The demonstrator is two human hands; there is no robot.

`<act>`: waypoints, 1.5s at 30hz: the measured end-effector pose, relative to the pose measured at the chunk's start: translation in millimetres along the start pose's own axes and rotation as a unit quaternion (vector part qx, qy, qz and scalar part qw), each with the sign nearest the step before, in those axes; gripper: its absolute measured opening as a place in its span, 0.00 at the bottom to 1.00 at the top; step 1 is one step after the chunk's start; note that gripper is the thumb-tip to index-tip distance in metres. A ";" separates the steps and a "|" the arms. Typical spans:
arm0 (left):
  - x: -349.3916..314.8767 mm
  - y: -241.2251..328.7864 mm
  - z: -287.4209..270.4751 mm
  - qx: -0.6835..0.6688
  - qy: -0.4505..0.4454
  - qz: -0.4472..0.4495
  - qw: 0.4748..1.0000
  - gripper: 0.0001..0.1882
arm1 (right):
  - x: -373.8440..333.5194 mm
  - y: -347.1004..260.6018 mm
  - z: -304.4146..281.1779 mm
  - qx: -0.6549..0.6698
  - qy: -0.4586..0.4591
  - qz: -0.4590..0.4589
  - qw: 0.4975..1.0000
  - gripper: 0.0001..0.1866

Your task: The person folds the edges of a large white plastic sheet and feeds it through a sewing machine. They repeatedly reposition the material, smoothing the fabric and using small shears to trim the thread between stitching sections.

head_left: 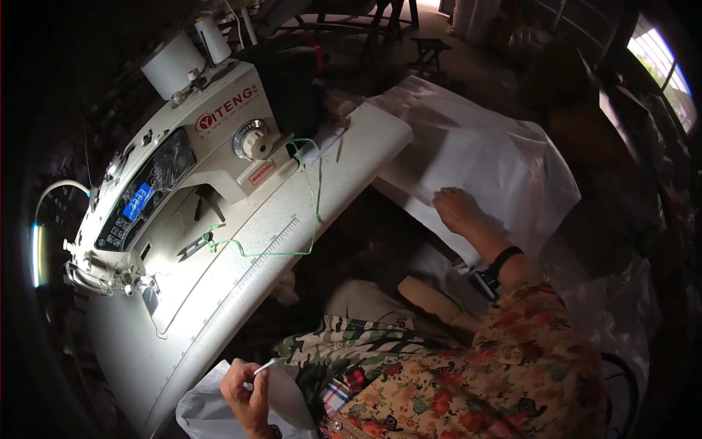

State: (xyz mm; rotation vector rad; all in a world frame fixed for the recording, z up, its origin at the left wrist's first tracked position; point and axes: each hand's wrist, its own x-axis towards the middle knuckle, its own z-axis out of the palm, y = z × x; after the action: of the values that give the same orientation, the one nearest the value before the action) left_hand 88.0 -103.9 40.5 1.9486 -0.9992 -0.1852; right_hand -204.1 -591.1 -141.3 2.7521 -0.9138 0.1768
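Observation:
At the lower edge, my left hand is closed, with a thin white strip sticking out between thumb and fingers. Beneath that hand a white sheet hangs near the table's front edge. My right hand reaches out to the right, its fingers curled down on a large, smooth white sheet; the fingertips are partly hidden. A white sewing machine stands on the pale table, lit near its needle end. Thread snips with a green cord tied to them lie on the machine's bed.
Thread cones stand on top behind the machine. A ruler scale runs along the table's front. Crumpled translucent sheeting lies at the right. A small stool stands farther back. My lap in camouflage cloth is below the table edge.

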 end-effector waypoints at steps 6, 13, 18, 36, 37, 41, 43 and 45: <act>-11.0 -18.3 -11.8 -0.064 -0.058 0.002 0.996 0.17 | -44.8 -26.3 -66.0 0.119 -0.324 -0.125 0.930 0.13; -10.5 -3.7 10.1 -0.133 -0.107 -0.053 0.984 0.10 | -67.5 -111.3 -172.7 0.321 -0.310 -0.364 0.817 0.26; -21.0 -11.0 31.6 -0.143 -0.228 -0.141 0.953 0.38 | -46.5 -158.9 -235.1 0.601 -0.513 -0.173 0.588 0.26; -110.0 -96.7 -70.7 -0.076 0.080 -0.106 0.988 0.16 | -16.4 -189.1 -160.9 0.519 -0.212 -0.455 0.692 0.32; -96.4 -75.0 -82.9 -0.215 0.156 -0.093 0.960 0.12 | -14.6 -187.9 -155.1 0.478 -0.242 -0.421 0.731 0.36; -117.5 -62.4 -117.8 -0.133 0.214 -0.130 0.959 0.12 | 5.6 -234.5 -147.4 0.455 -0.289 -0.437 0.720 0.46; -127.8 -49.7 -136.0 -0.080 0.241 -0.154 0.955 0.12 | 15.8 -279.2 -146.8 0.472 -0.292 -0.476 0.682 0.47; -140.9 -37.7 -154.1 -0.027 0.270 -0.180 0.945 0.13 | 23.1 -328.4 -153.6 0.488 -0.302 -0.529 0.625 0.47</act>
State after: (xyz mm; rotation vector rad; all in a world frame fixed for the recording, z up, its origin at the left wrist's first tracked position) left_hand 91.5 106.9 64.7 1.9622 -0.2741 0.1168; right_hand 5.9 -309.4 -49.2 3.7738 1.3494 -0.7093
